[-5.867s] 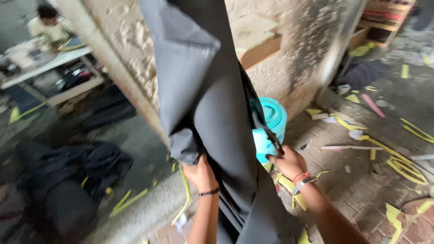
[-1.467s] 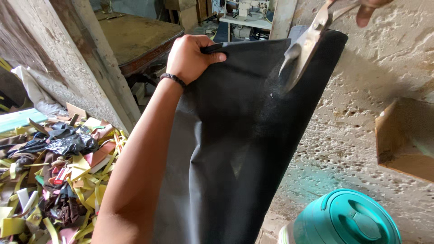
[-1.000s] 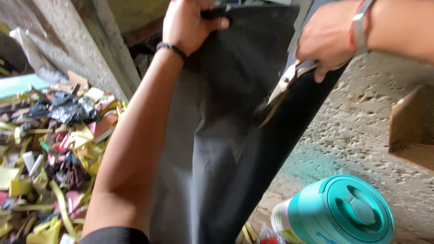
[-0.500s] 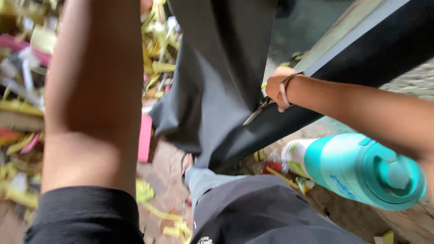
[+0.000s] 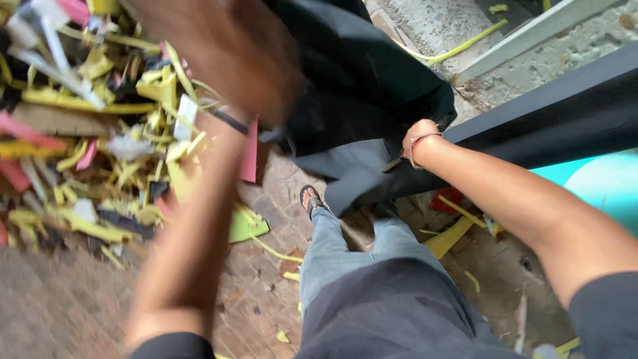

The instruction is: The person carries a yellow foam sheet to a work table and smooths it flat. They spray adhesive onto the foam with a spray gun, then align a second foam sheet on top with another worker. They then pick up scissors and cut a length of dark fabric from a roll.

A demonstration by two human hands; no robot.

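A sheet of dark grey fabric (image 5: 362,80) hangs down in front of me to my legs and sandalled foot (image 5: 311,198). My left hand (image 5: 222,56) is a motion blur at the fabric's left edge, with a black band on the wrist; its grip cannot be made out. My right hand (image 5: 417,138), with a red and white wrist band, presses against the fabric's lower right side. Its fingers are curled around the scissors (image 5: 396,161), of which only a sliver shows.
A heap of yellow, pink and white scraps (image 5: 86,133) covers the brick floor on the left. A teal container (image 5: 601,189) stands at the right, behind my right forearm. A long black roll (image 5: 571,113) runs across the upper right beside a concrete ledge.
My view has tipped further down toward my legs and the floor. My left hand has swung into view, blurred. My right hand has stayed low against the fabric.
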